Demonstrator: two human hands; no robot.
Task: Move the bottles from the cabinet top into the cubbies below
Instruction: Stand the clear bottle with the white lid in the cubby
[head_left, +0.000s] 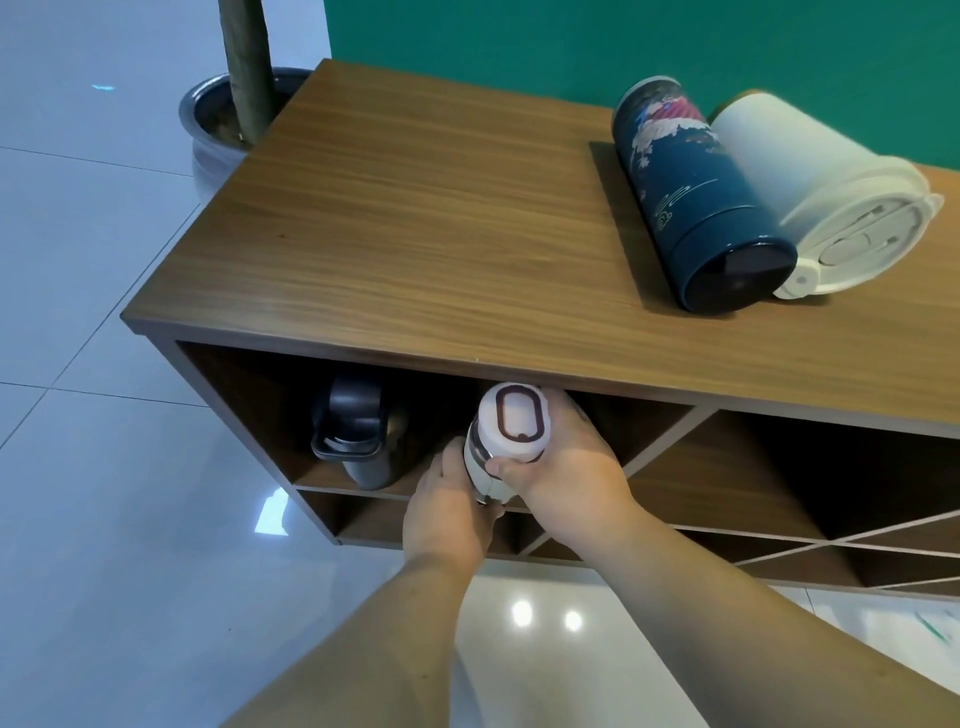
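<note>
A white bottle (511, 434) with a brown-ringed lid sits at the mouth of the upper left cubby (249, 384), just under the cabinet top (415, 218). My right hand (566, 467) wraps around its lid end, and my left hand (449, 501) holds its lower body. A black bottle (358, 431) stands inside the same cubby to the left. On the cabinet top, at the right, stand a dark blue patterned bottle (696, 208) and a large white bottle (810, 192) side by side.
More cubbies (753, 467) with diagonal dividers run to the right and below. A potted plant (228, 119) stands on the glossy tiled floor at the cabinet's far left corner. A green wall (519, 36) is behind the cabinet.
</note>
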